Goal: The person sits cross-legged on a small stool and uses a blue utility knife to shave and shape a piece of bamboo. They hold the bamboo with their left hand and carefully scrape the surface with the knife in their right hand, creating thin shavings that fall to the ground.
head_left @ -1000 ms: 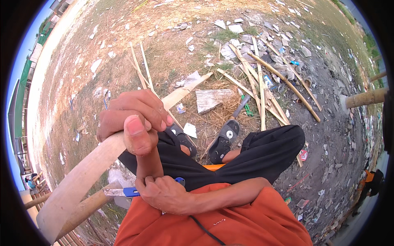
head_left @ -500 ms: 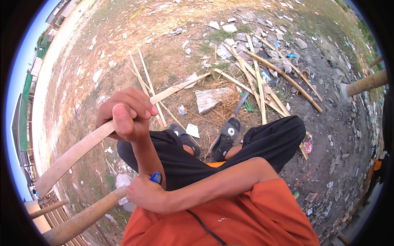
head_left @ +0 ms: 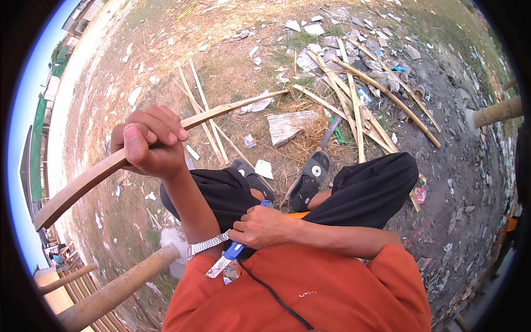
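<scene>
The left hand (head_left: 149, 141) clenches a strip (head_left: 83, 185), raised above the ground; the right hand (head_left: 263, 227) grips a blue knife (head_left: 234, 250) before the shirt (head_left: 332, 288). Beyond lie a wood block (head_left: 287, 126) and crossed slats (head_left: 352, 105); left, a pole (head_left: 119, 289).

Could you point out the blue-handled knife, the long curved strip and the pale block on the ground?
Blue-handled knife (head_left: 234, 250): head view, on its blue handle.
Long curved strip (head_left: 83, 184): head view, on its left stretch.
Pale block (head_left: 290, 126): head view, middle of its upper face.
</scene>
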The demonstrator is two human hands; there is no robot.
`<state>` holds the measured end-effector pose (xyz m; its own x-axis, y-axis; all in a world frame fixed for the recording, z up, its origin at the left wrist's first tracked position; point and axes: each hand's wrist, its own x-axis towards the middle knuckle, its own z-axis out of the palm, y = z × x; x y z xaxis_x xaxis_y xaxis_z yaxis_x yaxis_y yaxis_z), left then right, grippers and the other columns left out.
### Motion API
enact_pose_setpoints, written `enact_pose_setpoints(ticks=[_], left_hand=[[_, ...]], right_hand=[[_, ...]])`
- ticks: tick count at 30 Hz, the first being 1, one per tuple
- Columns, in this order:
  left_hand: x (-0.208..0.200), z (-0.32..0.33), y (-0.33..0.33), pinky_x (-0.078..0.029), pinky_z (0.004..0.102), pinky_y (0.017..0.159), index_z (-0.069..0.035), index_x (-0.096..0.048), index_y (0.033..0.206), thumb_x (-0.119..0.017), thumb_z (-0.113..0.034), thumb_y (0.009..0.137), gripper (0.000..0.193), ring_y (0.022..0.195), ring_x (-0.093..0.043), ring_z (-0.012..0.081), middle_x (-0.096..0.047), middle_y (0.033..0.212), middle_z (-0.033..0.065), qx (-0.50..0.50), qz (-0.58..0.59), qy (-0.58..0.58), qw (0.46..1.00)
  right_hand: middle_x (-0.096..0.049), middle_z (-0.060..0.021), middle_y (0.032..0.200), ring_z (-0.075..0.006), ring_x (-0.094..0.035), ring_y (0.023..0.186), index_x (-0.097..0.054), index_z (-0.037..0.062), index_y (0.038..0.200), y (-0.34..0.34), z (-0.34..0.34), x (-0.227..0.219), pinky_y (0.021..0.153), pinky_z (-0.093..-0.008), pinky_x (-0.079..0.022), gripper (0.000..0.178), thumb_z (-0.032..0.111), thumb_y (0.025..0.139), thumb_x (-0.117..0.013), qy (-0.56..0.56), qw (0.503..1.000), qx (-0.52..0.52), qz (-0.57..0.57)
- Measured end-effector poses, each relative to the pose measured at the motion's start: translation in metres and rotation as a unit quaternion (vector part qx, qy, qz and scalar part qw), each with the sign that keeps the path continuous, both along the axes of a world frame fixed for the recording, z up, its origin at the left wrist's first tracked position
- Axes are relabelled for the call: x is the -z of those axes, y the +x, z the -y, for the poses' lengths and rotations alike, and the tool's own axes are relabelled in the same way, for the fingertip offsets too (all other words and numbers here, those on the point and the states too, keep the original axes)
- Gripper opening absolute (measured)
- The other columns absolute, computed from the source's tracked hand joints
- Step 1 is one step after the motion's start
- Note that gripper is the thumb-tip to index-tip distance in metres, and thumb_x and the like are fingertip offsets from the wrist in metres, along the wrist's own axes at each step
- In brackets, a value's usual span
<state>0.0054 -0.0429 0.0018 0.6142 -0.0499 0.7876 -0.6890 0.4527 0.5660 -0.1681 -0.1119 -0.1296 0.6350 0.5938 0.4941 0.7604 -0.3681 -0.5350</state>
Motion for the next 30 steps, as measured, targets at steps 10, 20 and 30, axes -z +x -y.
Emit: enact_pose_setpoints(ticks=[10,20,30], left_hand=[[-0.001,0.006,-0.002,-0.038,0.0282,0.033,-0.005,-0.04,0.065,-0.039,-0.007,0.088,0.024,0.035,-0.043,0.017,-0.045,0.047,0.0083,0.075,0.069,0.028,0.994],[-0.003,0.005,0.002,-0.038,0.029,0.034,-0.005,-0.039,0.064,-0.04,-0.01,0.089,0.025,0.035,-0.043,0.017,-0.045,0.046,0.0082,0.069,0.057,0.029,0.996],[-0.01,0.014,0.005,-0.038,0.0294,0.033,-0.004,-0.04,0.064,-0.039,-0.007,0.088,0.024,0.034,-0.042,0.0178,-0.045,0.048,0.01,0.086,0.05,0.033,0.994]], right_hand=[[-0.057,-0.0149,0.057,-0.0358,-0.059,0.057,-0.06,0.0031,0.08,-0.005,-0.015,-0.011,0.053,-0.043,-0.046,0.039,0.041,0.083,-0.066,0.226,0.912,0.087,-0.33],[-0.061,-0.0195,0.062,-0.0362,-0.062,0.061,-0.066,-0.0005,0.079,-0.001,-0.031,-0.018,0.06,-0.0443,-0.049,0.05,0.05,0.08,-0.066,0.127,0.88,0.002,-0.457],[-0.056,-0.0094,0.056,-0.0282,-0.059,0.053,-0.057,0.0039,0.069,-0.016,-0.049,-0.009,0.05,-0.0372,-0.045,0.037,0.036,0.076,-0.072,0.262,0.919,0.105,-0.276]])
